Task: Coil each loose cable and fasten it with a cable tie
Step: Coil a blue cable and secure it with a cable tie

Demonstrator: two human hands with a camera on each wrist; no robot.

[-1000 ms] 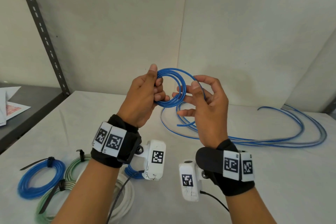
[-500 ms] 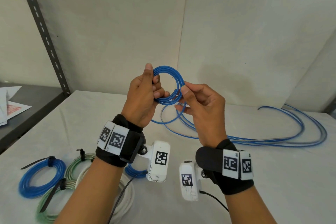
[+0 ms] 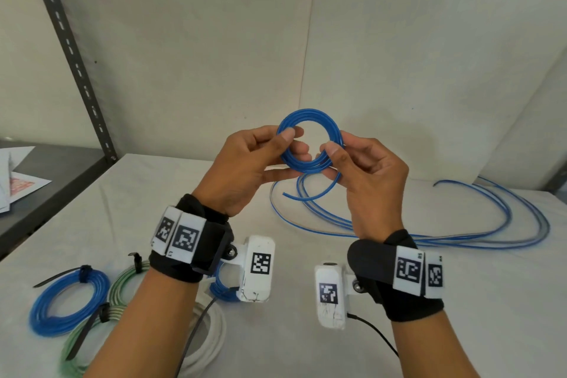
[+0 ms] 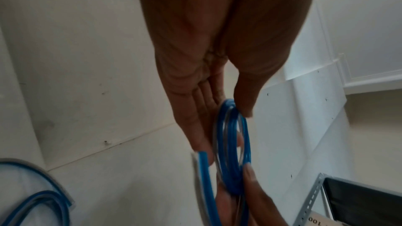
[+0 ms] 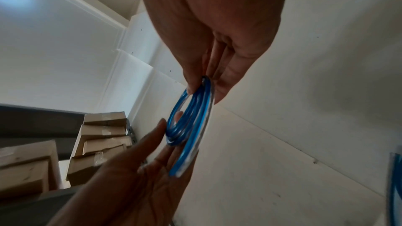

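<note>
Blue cable (image 3: pixel 308 144) is held as a small coil above the table (image 3: pixel 306 325), pinched at its 9 o'clock side by the left hand (image 3: pixel 245 169) and at its 3 o'clock side by the right hand (image 3: pixel 368 175). In the head view, nearest at 7 o'clock, three tied coils are seen lying on the table: a blue coil (image 3: pixel 66 304), a green coil (image 3: pixel 92 344) overlapping it at the edge, and a white coil (image 3: pixel 211 337), each bound with a black cable tie (image 3: pixel 82 334). Beyond the hands, from 12 toward 3 o'clock, the uncoiled length of the cable is spread in long loops (image 3: pixel 491 224) across the table, with a free end hanging under the coil.

Only in the left wrist view is the coil (image 4: pixel 233 150) seen edge-on, clamped between thumb and straight fingers, with the cut end (image 4: pixel 201 155) just beside it. Only in the right wrist view are stacked cardboard boxes (image 5: pixel 97 137) seen at 9 o'clock, far behind the coil (image 5: pixel 191 119), which is gripped between thumb and fingertips of both hands.
</note>
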